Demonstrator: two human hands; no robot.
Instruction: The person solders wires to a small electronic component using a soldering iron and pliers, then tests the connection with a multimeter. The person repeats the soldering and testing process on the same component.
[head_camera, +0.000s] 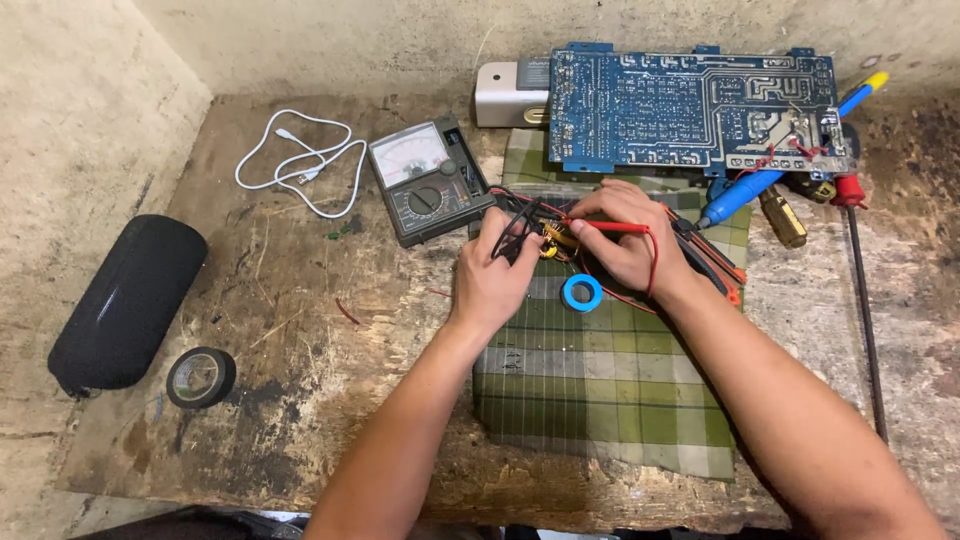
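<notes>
Head cam: my left hand (492, 272) is pinching the black probe (517, 232) and my right hand (625, 235) grips the red probe (612, 227), both tips on a small yellow part (552, 240) on the green cloth (600, 390), meter (428, 192) just beside.

Cloth (600, 390): green and cream plaid. Circuit board (690, 110): blue with pale trace pattern. Probe (615, 227) and its lead: red. Small tape ring (582, 293): light blue. Larger tape roll (200, 377): black. Speaker (125, 300): black. Cable (300, 160): white. Meter (428, 180): dark grey case, white dial face. Soldering iron (770, 175): blue handle, yellow end. Surface (300, 330): worn brown wood with dark stains.
</notes>
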